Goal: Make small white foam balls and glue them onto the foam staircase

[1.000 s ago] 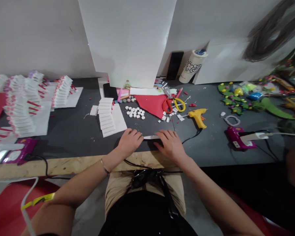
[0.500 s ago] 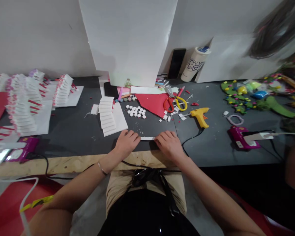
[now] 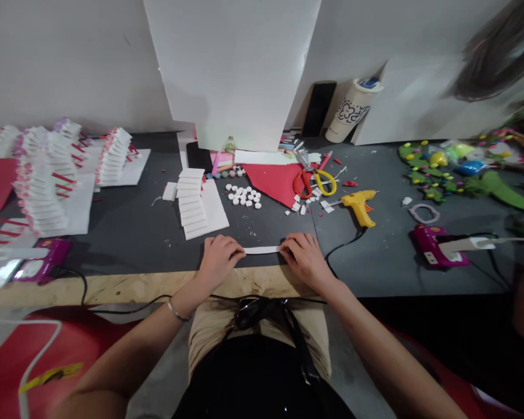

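Observation:
A narrow white strip [image 3: 262,250] lies level between my two hands at the table's near edge. Its left end is pinched in the fingers of my left hand [image 3: 220,259], and its right end is in the closed fingers of my right hand [image 3: 303,256]. Beyond my left hand stands a stepped white model [image 3: 192,206] on a white base [image 3: 216,206]. Several small white discs [image 3: 243,196] are grouped beyond the strip. Past them lies a red sheet [image 3: 271,181] with scissors [image 3: 318,181] on its right part.
A yellow glue gun [image 3: 360,206] lies right of the scissors, its cord running toward the near edge. Purple power blocks [image 3: 436,247] sit at both sides. More stepped models [image 3: 48,186] stand left. A patterned tumbler [image 3: 349,113] and a phone [image 3: 318,110] stand behind.
My hands have moved a little farther apart, and more of the white strip shows between them. The view has shifted slightly.

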Demonstrator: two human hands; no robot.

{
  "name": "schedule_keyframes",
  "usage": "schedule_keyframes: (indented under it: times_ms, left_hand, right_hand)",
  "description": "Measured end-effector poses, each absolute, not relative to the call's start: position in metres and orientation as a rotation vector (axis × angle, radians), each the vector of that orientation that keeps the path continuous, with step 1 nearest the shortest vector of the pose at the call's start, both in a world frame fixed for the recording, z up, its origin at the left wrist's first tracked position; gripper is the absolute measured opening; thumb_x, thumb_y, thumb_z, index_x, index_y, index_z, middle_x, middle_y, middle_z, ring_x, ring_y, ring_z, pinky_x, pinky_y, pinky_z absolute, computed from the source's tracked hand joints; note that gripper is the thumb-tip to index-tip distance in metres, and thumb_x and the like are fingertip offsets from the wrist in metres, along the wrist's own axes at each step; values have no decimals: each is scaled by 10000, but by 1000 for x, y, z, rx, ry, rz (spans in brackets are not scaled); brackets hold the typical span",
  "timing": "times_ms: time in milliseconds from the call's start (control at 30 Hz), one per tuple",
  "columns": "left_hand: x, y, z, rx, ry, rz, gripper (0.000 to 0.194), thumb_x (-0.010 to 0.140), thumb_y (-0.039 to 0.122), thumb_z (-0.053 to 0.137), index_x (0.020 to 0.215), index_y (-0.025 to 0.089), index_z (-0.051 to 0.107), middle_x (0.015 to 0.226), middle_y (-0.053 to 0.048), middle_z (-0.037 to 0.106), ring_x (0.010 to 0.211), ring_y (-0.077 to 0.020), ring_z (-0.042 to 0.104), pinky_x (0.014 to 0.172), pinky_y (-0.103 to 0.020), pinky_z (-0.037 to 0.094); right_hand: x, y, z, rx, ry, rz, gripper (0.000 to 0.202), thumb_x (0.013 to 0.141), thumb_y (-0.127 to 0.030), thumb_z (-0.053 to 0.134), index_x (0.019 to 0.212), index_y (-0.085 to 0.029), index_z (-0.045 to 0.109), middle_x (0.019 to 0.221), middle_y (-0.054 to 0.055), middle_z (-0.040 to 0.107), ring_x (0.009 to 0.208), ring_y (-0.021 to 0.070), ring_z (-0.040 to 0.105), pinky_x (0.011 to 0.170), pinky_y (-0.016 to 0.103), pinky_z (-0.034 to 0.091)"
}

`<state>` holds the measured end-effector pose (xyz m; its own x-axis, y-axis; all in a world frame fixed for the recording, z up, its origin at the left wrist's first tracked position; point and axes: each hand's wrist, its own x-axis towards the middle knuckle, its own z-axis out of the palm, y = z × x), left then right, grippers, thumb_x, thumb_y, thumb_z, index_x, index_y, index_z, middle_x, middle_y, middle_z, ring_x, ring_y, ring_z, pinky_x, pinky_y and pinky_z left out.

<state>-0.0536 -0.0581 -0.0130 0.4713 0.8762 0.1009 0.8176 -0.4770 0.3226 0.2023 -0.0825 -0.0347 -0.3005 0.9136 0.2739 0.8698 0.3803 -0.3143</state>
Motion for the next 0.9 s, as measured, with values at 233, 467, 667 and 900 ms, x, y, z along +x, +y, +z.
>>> schedule_keyframes:
  times_ms: [233,467,667,900]
  left_hand:
    - [-55,-61,-14,2418,1570,407,192,946,301,573,861,257,739,910,-8,712,898,-181,582,802,-385,318]
    - [-54,-61,-11,2378,1618,417,222,937,358,572,836,246,735,879,-18,705,877,-198,557,793,-398,314]
    - [-52,-54,-5,2246,1626,398,242,904,369,606,737,225,706,811,-6,698,847,-197,550,811,-400,308]
    - [-46,-47,3,2226,1600,254,146,872,293,628,772,194,666,858,-13,669,884,-203,554,830,-381,312]
  right_hand:
    - [204,-81,-38,-1602,-2177,160,192,957,-310,525,876,-210,668,1047,98,632,939,243,511,807,372,398]
    - [210,-74,-33,-1603,-2130,285,145,911,-285,604,803,-225,681,1042,75,632,991,241,517,797,367,391]
    - [211,-66,-30,-1667,-2075,391,133,819,-305,708,705,-240,693,1033,55,648,1000,257,519,796,389,377]
    - [209,-59,-24,-1774,-2099,424,146,773,-319,743,698,-228,657,1022,45,647,961,254,530,823,410,367]
